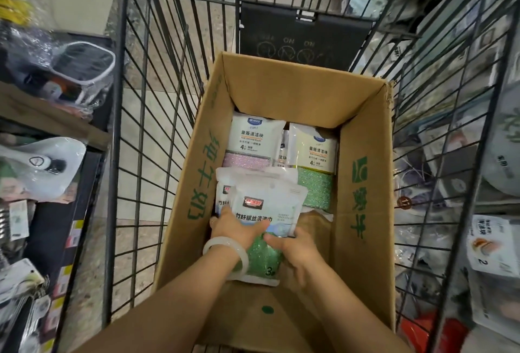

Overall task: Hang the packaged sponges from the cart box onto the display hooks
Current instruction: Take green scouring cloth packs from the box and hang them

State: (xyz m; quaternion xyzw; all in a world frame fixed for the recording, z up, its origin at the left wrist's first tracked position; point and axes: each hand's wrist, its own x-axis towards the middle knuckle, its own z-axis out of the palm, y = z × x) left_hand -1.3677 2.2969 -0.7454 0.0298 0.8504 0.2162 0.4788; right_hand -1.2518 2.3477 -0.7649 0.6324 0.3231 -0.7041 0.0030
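Both hands grip one sponge packet [263, 212] low inside the cardboard box [363, 189] in the cart [135, 127], left hand [236, 227] clasping its left edge, right hand [292, 245] pinching its lower right (slick film), so it may slip or drag the packet beneath [225, 184] along on lifting.

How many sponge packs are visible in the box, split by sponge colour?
Green sponge packs: 2, one held by both hands, one at the far right of the box
Pink sponge packs: 1
Colour hidden: 2, one behind the held pack, one wedged between the far packs
Total: 5 visible; more may lie underneath.
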